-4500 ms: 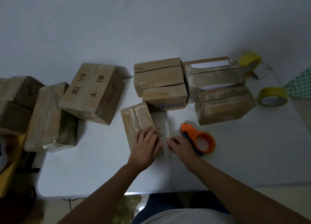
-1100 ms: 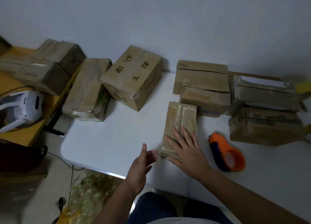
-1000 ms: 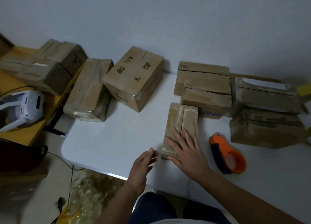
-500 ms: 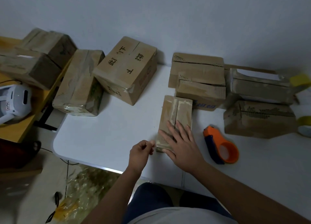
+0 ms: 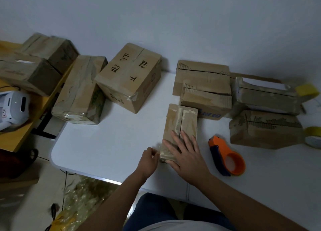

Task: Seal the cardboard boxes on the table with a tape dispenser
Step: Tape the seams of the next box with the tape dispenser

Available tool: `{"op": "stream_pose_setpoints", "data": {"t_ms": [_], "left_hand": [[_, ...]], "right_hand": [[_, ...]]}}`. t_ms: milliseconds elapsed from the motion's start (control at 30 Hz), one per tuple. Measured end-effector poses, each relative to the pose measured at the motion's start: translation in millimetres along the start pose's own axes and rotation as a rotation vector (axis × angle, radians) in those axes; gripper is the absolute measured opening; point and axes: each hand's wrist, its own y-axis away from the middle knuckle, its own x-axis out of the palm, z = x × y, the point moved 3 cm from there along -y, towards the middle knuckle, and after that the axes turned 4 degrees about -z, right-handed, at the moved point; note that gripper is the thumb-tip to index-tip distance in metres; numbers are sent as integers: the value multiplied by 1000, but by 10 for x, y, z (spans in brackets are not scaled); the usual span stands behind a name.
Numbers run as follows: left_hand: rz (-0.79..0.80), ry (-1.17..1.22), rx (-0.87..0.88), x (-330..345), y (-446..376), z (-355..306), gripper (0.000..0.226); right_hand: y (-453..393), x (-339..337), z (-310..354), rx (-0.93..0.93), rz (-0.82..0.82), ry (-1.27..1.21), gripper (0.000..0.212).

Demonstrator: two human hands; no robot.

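Now right fingers [image 5: 180,140] lie flat on the box [image 5: 180,126]; left fingers [image 5: 152,152] seemingly pinch its edge.

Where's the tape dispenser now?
Head view: the tape dispenser lies on the white table, untouched, just right of the right hand.

Small box [image 5: 180,126] lies near front edge of table [image 5: 107,143], long axis running front to back. Right hand [image 5: 186,154] flat on its near end; left hand [image 5: 149,161] at its near left corner, touching. Tape dispenser [image 5: 227,157] on table just right of the box, apart from it. Behind the box: two stacked boxes [image 5: 203,84], touching its far end. Right of the stack: two more boxes [image 5: 264,116], one behind the other. Two tape rolls [image 5: 312,138] at far right. Printed box [image 5: 130,76] behind left; wrapped box [image 5: 79,91] at table's left edge. Side desk [image 5: 19,131] further left carries two boxes [image 5: 34,65] and a headset [image 5: 13,107].
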Motion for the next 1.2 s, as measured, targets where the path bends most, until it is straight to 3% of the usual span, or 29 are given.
{"op": "stream_pose_setpoints", "data": {"t_ms": [167,267,367,567,733,867,967,1100,1200], "left_hand": [[-156,29,7,-242,125,59,23],[-8,91,90,-208,276,-101,44],[125,-97,222,-127,357,-176,66],[239,-322,518,-438,216,-285,40],[203,-720,649,-476,-69,-355,57],[266,-599,608,-369,-63,-290,71],[285,-515,527,-478,-41,-227,82],[41,-406,439,-568,-86,-380,78],[-9,-390,483,-309,-28,-698,82]], "right_hand": [[-1,2,-10,5,19,-2,64],[-3,-4,5,-1,22,-6,62],[-13,-29,3,6,23,3,64],[-10,-59,14,10,53,0,65],[-17,-74,21,13,93,23,65],[-25,-108,22,-4,164,-33,66],[-67,-146,-103,20,144,-255,64],[-155,-322,-391,419,16,-648,63],[-104,-405,-372,482,56,-888,65]]}}
